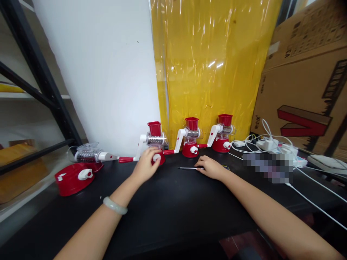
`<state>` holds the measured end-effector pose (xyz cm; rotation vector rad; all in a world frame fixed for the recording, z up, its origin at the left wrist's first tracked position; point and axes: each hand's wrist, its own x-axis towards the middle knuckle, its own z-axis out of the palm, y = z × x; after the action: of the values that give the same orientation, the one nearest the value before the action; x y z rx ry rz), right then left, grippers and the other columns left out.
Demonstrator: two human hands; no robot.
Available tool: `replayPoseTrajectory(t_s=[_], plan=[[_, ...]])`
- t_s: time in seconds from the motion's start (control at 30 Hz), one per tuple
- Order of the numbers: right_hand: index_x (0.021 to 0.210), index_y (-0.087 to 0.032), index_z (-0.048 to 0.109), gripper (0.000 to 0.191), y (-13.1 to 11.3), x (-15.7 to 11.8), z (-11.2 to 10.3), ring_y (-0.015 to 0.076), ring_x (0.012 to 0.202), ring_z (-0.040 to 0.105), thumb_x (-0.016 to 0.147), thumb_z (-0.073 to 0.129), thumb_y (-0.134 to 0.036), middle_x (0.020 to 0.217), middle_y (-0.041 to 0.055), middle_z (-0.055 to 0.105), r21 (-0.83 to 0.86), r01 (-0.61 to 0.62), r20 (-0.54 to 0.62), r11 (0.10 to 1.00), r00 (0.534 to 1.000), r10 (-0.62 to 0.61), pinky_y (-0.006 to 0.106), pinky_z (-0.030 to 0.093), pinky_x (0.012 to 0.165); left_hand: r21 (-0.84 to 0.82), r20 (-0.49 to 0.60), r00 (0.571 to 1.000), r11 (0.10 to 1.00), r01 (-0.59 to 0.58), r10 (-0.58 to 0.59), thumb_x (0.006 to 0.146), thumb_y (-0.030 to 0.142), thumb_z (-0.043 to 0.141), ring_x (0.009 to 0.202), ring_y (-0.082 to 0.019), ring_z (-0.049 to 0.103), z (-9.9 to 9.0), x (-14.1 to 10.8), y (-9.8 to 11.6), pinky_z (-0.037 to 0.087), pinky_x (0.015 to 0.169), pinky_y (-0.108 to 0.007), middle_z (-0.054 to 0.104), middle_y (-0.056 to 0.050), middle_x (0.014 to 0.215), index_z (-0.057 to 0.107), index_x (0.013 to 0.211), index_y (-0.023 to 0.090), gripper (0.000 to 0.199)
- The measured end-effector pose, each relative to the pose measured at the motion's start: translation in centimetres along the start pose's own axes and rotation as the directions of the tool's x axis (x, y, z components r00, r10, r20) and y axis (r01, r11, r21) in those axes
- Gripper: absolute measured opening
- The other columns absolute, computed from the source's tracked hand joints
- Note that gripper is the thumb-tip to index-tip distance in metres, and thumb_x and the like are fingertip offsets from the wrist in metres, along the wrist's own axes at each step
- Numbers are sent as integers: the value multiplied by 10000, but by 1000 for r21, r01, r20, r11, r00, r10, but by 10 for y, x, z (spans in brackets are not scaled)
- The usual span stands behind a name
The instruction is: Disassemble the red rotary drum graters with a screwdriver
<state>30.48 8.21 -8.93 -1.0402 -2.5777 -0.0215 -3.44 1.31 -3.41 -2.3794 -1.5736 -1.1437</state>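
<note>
My left hand (pixel 147 164) is closed around the base of a red and white rotary grater (pixel 155 129), its thumb by the white knob on the front. My right hand (pixel 210 167) rests on the black table with its fingers on a screwdriver (pixel 187 168). The thin metal shaft points left, and most of the handle is hidden under the palm. Just behind the right hand a second grater (pixel 192 124) stands upright, and a third grater (pixel 225 121) is to its right. At the far left, a grater lying lower (pixel 74 177) has its clear drum housing tipped sideways.
White cables and chargers (pixel 271 144) lie tangled on the right, beside a blurred-out object. A large cardboard box (pixel 300 83) rises behind them. Yellow plastic sheeting (pixel 208 65) and a white panel (pixel 105 72) back the table (pixel 173 216). A black metal shelf frame (pixel 40 72) stands at left.
</note>
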Motion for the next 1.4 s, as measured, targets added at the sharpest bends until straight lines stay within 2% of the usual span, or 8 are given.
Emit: replayPoseTrajectory(t_s=[0.13, 0.3, 0.43, 0.53, 0.63, 0.8, 1.0, 1.4], plan=[[1121, -216, 750, 273, 2, 0, -1, 244, 1033, 613, 935, 592, -338, 1053, 112, 681, -1, -10, -8, 1000, 1000, 10, 374, 497, 932, 51, -219, 966, 987, 154, -139, 858, 416, 622, 1468, -387, 273, -36, 49, -19, 176, 1223, -587, 395, -217, 1493, 390, 1410, 148, 656], [1113, -211, 746, 259, 2, 0, -2, 248, 1034, 613, 933, 599, -325, 1063, 117, 684, -33, -36, -22, 999, 999, 36, 389, 499, 926, 8, -64, 967, 969, 247, -246, 656, 522, 811, 1378, -400, 451, -50, 105, -38, 381, 1121, -525, 497, -246, 1447, 432, 1383, 118, 914], [1100, -190, 710, 245, 4, 0, -4, 221, 1028, 624, 945, 604, -347, 1063, 92, 687, -86, -61, -15, 994, 998, 60, 413, 510, 916, -47, 65, 959, 959, 280, -276, 532, 531, 878, 1137, -359, 655, -46, 121, -43, 522, 941, -441, 680, -200, 1223, 544, 1284, 118, 921], [1100, -191, 679, 242, 8, 0, -5, 198, 1027, 634, 968, 579, -368, 1102, 74, 682, -127, -93, -8, 988, 996, 92, 425, 523, 921, -59, 120, 949, 953, 298, -290, 465, 513, 907, 1003, -354, 699, -48, 119, -45, 536, 887, -434, 747, -135, 1044, 647, 1117, 146, 792], [1107, -193, 669, 239, 10, 0, -7, 193, 1029, 641, 972, 576, -367, 1138, 74, 676, -149, -120, 2, 982, 993, 121, 422, 535, 918, -69, 138, 945, 949, 308, -296, 448, 482, 918, 1023, -345, 692, -52, 112, -48, 530, 904, -424, 753, -113, 1047, 659, 1095, 165, 765], [1124, -193, 665, 245, 10, 0, -8, 195, 1044, 641, 969, 584, -366, 1181, 80, 666, -169, -144, 17, 975, 989, 149, 423, 542, 920, -53, 33, 938, 937, 347, -345, 452, 499, 912, 1103, -363, 660, -60, 96, -46, 502, 967, -453, 718, -140, 1145, 631, 1156, 164, 829], [1142, -197, 659, 249, 10, 3, -8, 197, 1057, 639, 971, 582, -360, 1220, 87, 653, -210, -190, 22, 959, 980, 199, 421, 545, 922, -140, -15, 939, 931, 337, -342, 518, 538, 884, 1014, -324, 688, -69, 80, -18, 543, 890, -414, 720, -111, 1102, 624, 1134, 161, 767], [1149, -177, 650, 270, 2, 0, -9, 197, 1027, 649, 959, 602, -363, 1188, 82, 660, -184, -195, -24, 963, 981, 194, 421, 554, 895, -312, 83, 979, 928, 202, -186, 509, 432, 898, 1014, -289, 677, -37, 62, 23, 519, 921, -410, 711, -87, 1063, 627, 1109, 153, 715]])
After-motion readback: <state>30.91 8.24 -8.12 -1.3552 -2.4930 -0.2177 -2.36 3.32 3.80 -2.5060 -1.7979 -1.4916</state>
